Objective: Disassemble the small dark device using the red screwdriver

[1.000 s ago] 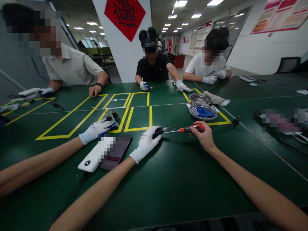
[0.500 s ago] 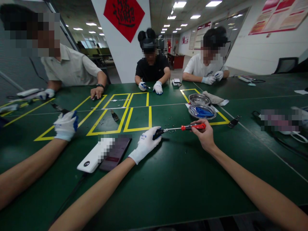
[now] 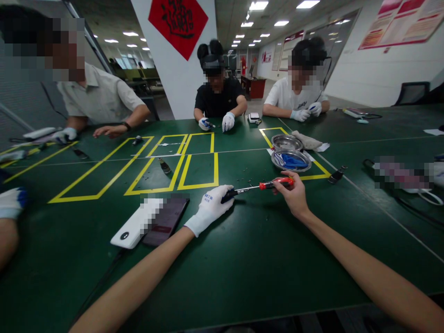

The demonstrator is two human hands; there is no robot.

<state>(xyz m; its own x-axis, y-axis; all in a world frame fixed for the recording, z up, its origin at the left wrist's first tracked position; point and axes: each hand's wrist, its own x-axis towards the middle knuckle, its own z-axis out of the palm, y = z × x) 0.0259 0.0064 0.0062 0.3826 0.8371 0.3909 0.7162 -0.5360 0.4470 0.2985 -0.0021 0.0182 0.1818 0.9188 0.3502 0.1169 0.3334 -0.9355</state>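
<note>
My left hand point(image 3: 212, 206), in a white work glove, is closed around a small black tapered part point(image 3: 228, 195) just over the table. My bare right hand point(image 3: 293, 194) grips a screwdriver point(image 3: 282, 183) by its red and black handle. The screwdriver's metal shaft points left to the narrow end of the black part; whether the tip touches a screw is too small to tell. Several tiny dark screws point(image 3: 247, 181) lie scattered behind the shaft. Similar black tapered parts stand or lie nearby, one point(image 3: 164, 166) inside a yellow taped box and another point(image 3: 338, 175) at the right.
Two metal bowls point(image 3: 291, 160) stand ahead on the right, the nearer with blue and white cloth inside. A white power bank point(image 3: 133, 231) and a dark phone point(image 3: 169, 219) lie left of my left forearm. Co-workers sit across the table; another person's gloved hand point(image 3: 12, 201) shows at the left edge.
The neighbour's gloved hand at left has drawn back to the edge, leaving a black part on the table. The screwdriver handle has shifted slightly left. A co-worker's hand has left a small dark object.
</note>
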